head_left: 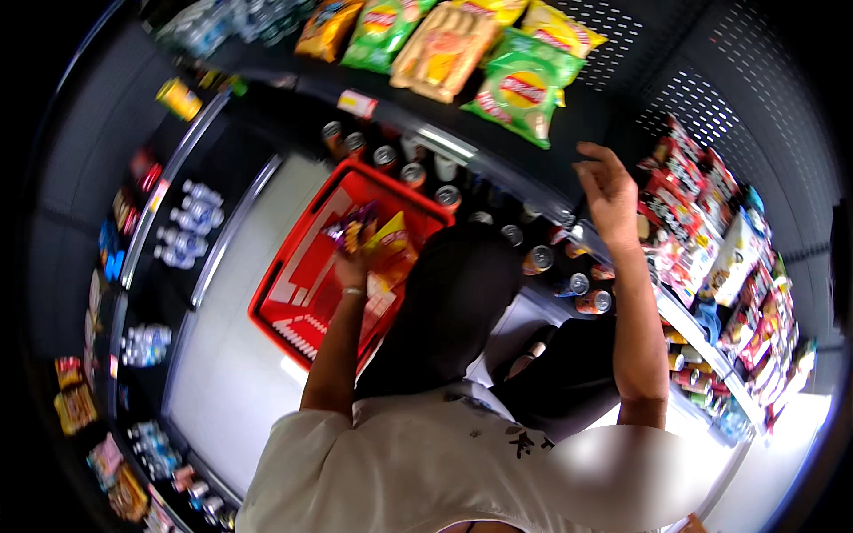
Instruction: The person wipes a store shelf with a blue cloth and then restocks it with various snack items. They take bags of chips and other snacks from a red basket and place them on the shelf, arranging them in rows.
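My left hand [350,268] reaches down into a red shopping basket [277,306], its fingers closed on a purple snack bag [362,215]. A yellow-and-red snack bag [391,251] lies in the basket just right of that hand. My right hand [611,200] is raised at the shelf's front edge, fingers loosely curled and apart, holding nothing. Nearest to it on the upper shelf is a green chip bag [522,89]. Left of this stand an orange-brown snack bag [444,51] and another green bag [384,34].
Drink cans [413,175] line the lower shelf beyond the basket. Red snack bags [680,209] fill the shelf at the right. Water bottles [191,222] lie on the left shelf. My knee [462,284] is beside the basket, over the pale floor [213,373].
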